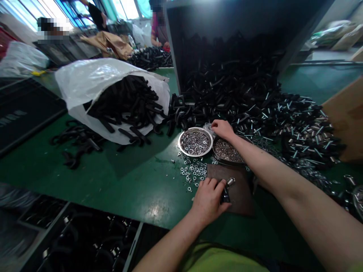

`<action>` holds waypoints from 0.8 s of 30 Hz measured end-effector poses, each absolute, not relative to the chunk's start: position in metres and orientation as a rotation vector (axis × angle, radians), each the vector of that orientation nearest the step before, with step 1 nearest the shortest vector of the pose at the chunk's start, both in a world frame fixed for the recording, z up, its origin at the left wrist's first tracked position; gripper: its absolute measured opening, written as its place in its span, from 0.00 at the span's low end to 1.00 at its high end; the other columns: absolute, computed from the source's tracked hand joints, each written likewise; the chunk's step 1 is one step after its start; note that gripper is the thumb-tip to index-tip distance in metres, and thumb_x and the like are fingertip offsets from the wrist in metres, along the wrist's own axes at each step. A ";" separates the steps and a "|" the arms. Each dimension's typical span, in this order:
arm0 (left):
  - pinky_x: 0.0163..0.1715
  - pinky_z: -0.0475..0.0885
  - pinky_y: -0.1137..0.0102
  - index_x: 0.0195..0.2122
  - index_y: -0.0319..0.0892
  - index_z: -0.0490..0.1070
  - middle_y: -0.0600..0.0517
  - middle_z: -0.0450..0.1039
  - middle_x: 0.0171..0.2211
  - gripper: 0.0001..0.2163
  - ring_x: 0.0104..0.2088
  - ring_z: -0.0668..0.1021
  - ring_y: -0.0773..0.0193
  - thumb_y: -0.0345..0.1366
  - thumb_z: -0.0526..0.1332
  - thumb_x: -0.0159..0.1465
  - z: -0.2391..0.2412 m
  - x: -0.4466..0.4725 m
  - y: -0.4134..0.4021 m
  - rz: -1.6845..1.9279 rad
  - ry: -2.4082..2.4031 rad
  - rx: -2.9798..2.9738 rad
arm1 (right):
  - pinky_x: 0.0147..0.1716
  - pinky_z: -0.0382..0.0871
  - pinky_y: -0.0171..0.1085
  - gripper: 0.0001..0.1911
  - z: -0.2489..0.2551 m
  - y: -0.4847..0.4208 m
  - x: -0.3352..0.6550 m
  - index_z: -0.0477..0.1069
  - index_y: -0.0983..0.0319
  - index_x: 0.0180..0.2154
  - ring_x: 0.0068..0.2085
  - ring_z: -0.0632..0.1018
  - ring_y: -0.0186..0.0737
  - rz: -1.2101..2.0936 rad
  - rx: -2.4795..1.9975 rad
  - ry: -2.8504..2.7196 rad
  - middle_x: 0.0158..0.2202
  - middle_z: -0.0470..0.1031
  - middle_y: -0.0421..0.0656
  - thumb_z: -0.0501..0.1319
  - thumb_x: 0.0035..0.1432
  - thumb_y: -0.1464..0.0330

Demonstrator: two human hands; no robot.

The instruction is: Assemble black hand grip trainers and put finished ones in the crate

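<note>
My left hand (207,198) is closed around a small black part (225,195), and much of it is hidden by the fingers. A metal coil spring (231,182) sticks out at the part's far end. Both are over a brown square mat (242,194). Farther out, my right hand (223,129) has its fingers drawn together at a clear plastic bag (209,129); what they pinch is too small to make out. Beside it stand a metal bowl (195,155) of small metal parts and a darker dish (229,162) of tiny pieces. Loose nuts (194,172) lie scattered left of the mat.
A white sack (82,75) spills black curved pieces onto the green table (136,192). Behind the bowls stands a large dark bin (173,49) with heaped black parts. A cardboard box (347,121) is at right, crates (133,241) at lower left. Other people are farther back.
</note>
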State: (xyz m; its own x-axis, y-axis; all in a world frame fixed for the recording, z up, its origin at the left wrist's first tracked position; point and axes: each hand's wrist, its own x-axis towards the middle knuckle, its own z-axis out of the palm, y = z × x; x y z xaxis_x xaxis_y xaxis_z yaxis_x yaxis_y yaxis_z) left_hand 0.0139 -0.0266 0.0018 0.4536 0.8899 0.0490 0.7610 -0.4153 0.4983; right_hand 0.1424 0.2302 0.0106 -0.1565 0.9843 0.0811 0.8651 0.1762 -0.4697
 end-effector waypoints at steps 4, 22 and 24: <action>0.47 0.66 0.57 0.51 0.39 0.67 0.44 0.71 0.43 0.30 0.45 0.70 0.51 0.44 0.70 0.48 0.005 0.014 -0.023 0.658 1.394 1.982 | 0.38 0.65 0.36 0.09 0.016 0.212 0.152 0.74 0.62 0.32 0.36 0.76 0.39 0.488 -1.671 -1.976 0.32 0.79 0.43 0.56 0.49 0.71; 0.29 0.75 0.67 0.28 0.35 0.69 0.45 0.74 0.29 0.18 0.26 0.76 0.64 0.48 0.55 0.63 0.033 0.008 -0.021 0.979 0.635 -0.187 | 0.34 0.67 0.38 0.04 0.063 0.100 0.182 0.70 0.61 0.32 0.32 0.73 0.36 0.940 -1.258 -1.789 0.31 0.74 0.41 0.60 0.53 0.67; 0.29 0.76 0.67 0.29 0.34 0.69 0.44 0.74 0.30 0.18 0.27 0.77 0.64 0.47 0.55 0.63 0.034 0.008 -0.021 0.981 0.618 -0.202 | 0.36 0.66 0.38 0.02 0.062 0.061 0.186 0.70 0.61 0.30 0.34 0.73 0.36 0.989 -1.179 -1.857 0.32 0.72 0.41 0.60 0.54 0.69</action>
State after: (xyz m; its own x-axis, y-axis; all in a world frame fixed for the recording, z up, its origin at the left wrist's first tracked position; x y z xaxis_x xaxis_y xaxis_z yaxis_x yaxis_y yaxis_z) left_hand 0.0083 -0.0215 0.0338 0.4022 0.7144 -0.5727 -0.8252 0.5537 0.1112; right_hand 0.1856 0.0612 0.0624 -0.3283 0.9304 0.1633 0.3837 0.2893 -0.8770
